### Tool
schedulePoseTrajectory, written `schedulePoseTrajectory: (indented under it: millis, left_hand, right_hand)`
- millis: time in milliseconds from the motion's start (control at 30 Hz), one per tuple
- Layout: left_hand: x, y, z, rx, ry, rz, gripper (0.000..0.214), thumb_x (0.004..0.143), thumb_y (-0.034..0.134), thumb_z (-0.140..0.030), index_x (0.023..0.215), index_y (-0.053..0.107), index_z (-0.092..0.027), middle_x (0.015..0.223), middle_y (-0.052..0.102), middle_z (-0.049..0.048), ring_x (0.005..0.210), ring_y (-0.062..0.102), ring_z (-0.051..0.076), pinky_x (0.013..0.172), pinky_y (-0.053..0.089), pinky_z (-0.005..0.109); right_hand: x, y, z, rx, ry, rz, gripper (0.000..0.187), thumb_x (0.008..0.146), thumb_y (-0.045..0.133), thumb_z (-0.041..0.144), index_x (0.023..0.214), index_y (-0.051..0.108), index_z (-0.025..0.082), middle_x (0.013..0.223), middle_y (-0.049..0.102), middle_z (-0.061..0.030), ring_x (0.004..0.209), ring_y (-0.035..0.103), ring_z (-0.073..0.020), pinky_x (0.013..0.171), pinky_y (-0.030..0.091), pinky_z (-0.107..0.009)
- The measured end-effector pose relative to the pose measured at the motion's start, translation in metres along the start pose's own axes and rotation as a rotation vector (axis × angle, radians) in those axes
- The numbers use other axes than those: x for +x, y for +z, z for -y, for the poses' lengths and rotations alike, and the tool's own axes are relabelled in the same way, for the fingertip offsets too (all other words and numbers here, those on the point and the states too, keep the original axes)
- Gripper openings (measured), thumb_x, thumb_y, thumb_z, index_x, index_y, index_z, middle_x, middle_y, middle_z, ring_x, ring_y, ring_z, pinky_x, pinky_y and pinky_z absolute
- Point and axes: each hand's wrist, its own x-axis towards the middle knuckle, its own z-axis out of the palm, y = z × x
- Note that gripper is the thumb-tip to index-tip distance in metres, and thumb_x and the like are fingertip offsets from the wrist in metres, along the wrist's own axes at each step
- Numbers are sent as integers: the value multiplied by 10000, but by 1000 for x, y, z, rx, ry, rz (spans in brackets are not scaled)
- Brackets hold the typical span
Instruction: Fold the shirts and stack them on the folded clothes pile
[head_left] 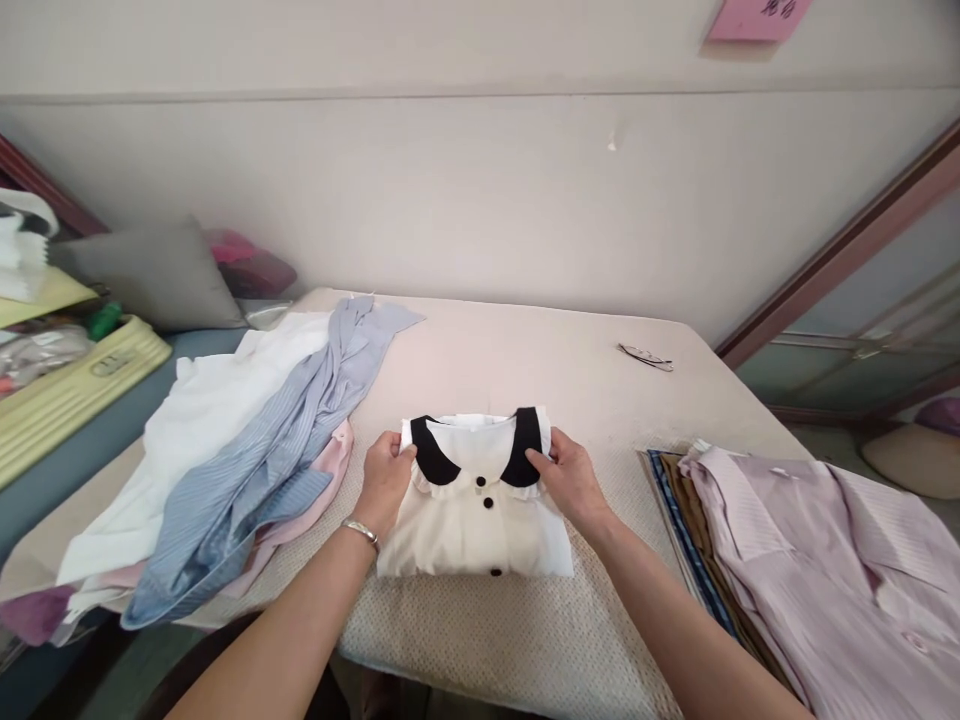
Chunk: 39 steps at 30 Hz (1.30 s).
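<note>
A cream-white blouse (450, 530) with a black collar and dark buttons lies folded into a compact rectangle on the padded table, its collar toward the wall. My left hand (386, 475) pinches the blouse's left shoulder edge beside the collar; a silver bracelet circles that wrist. On the other side, my right hand (568, 475) grips the right shoulder edge, thumb on the black collar. The fingers under the cloth are partly hidden on both hands.
Unfolded clothes are heaped on the left, among them a blue striped shirt (292, 440) and a white garment (210, 410). At the right sits a folded stack topped by a lilac striped shirt (810, 560). Eyeglasses (645, 357) lie near the far edge of the table (510, 350).
</note>
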Motion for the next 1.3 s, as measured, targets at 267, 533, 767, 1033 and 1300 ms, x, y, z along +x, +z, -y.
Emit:
schedulePoseTrajectory:
  millis: [267, 533, 767, 1033, 1300]
  left_hand:
    - [10, 0, 14, 91, 36, -65, 117, 729, 650, -278, 793, 600, -194, 741, 617, 4, 736, 573, 174, 648, 399, 261]
    - [15, 4, 15, 32, 64, 37, 231, 773, 584, -341, 912, 640, -164, 814, 685, 26, 756, 642, 183, 699, 485, 285]
    - [8, -6, -3, 395, 277, -115, 396, 893, 559, -333, 1235, 572, -134, 1196, 659, 171, 1157, 611, 307, 1038, 445, 479]
    - [-11, 19, 22, 1051, 660, 188, 628, 1039, 325, -480, 1530, 366, -90, 1656, 253, 198, 1544, 189, 350, 1213, 227, 597]
    - [-24, 12, -10, 1027, 673, 215, 621, 1058, 246, -472, 1544, 353, -100, 1648, 272, 199, 1542, 213, 331, 1211, 233, 605]
  right_hand:
    - [7, -1, -20, 21, 100, -55, 355, 824, 577, 380, 1140, 600, 219, 1035, 739, -122, 955, 704, -290, 837, 569, -439]
    - [9, 4, -15, 208, 45, -45, 366, 796, 587, 270, 1154, 564, 196, 1098, 740, -110, 1013, 712, -240, 936, 562, -415]
    - [-5, 2, 1, -404, -117, -253, 535, 927, 523, 384, 1359, 493, 70, 1322, 605, -256, 1240, 584, -333, 1055, 464, -523]
    - [-27, 43, -1, -855, -257, 90, 851, 991, 330, 656, 1605, 204, 81, 1675, 176, -183, 1556, 110, -312, 1234, 105, -593]
    - [-29, 29, 14, -852, -176, 160, 784, 1015, 233, 632, 1616, 216, 130, 1682, 179, -129, 1557, 120, -295, 1232, 101, -597]
